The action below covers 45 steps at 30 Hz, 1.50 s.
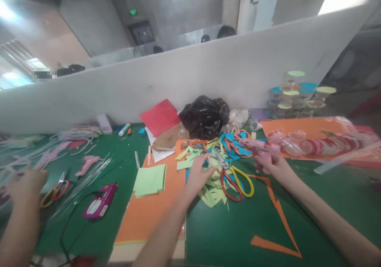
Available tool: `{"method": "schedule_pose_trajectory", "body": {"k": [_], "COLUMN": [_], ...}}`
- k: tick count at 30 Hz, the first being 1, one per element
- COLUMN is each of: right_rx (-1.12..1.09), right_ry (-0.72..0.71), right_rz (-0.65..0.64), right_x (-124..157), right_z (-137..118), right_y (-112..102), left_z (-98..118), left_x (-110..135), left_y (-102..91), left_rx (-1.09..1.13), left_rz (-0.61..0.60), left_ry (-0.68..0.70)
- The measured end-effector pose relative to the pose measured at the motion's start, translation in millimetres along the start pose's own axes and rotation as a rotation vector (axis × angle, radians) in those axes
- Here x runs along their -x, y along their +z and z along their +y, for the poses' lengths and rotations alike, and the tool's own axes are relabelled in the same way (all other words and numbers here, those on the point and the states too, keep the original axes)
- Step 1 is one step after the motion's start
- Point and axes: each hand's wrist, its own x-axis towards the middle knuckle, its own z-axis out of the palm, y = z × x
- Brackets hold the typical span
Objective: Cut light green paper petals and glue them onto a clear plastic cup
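Orange paper [143, 219] is being overlapped by the left forearm [168, 229], nearest the camera. By the left hand [199, 176], a clear plastic cup [214, 160] is being held in a loose curl of thumb and fingers, beside green paper scraps [211, 195]. By the right hand [266, 162], a pink hot glue gun [258, 145] is being gripped — its nozzle is being pointed toward the cup. Farther right, paper-topped clear cups [297, 93] are standing stacked, seemingly finished; the held cup is apparently being worked on — whether glue is already applied cannot be told.

Scissors [226, 166] left of glue gun [258, 145], bag [205, 116] behind
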Motion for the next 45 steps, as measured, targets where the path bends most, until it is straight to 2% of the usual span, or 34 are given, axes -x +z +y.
{"method": "schedule_pose_trajectory", "body": {"k": [4, 7, 16, 23, 29, 32, 40, 45], "right_rx": [-0.001, -0.023, 0.106, 0.118, 0.094, 0.087, 0.103, 0.153], "right_ry": [-0.030, -0.067, -0.167, -0.209, -0.308, -0.329, -0.290, -0.253], "right_rz": [-0.012, -0.070, -0.138, -0.181, -0.212, -0.195, -0.079, -0.050], "right_x": [4.6, 10.6, 14.7, 14.1, 14.8, 14.2, 10.6, 9.8], "right_z": [9.3, 14.3, 25.2, 35.1, 35.6, 37.1, 41.3, 39.7], "right_y": [9.2, 13.4, 20.5, 26.3, 33.6, 36.6, 34.7, 33.6], "left_z": [-8.8, -9.6, -20.0, -24.8, -27.1, -29.3, -27.6, -28.5], "left_x": [4.0, 5.9, 3.0, 0.1, -3.2, -4.1, -4.7, -5.9], "left_y": [1.4, 2.0, 8.0, 9.0, 6.7, 6.0, 6.9, 9.8], "left_rx": [-0.024, -0.034, -0.119, -0.165, -0.193, -0.191, -0.134, -0.088], "left_rz": [0.027, 0.044, -0.025, 0.011, 0.037, 0.043, 0.000, -0.011], "left_ry": [0.042, 0.047, 0.162, 0.218, 0.263, 0.265, 0.202, 0.146]}}
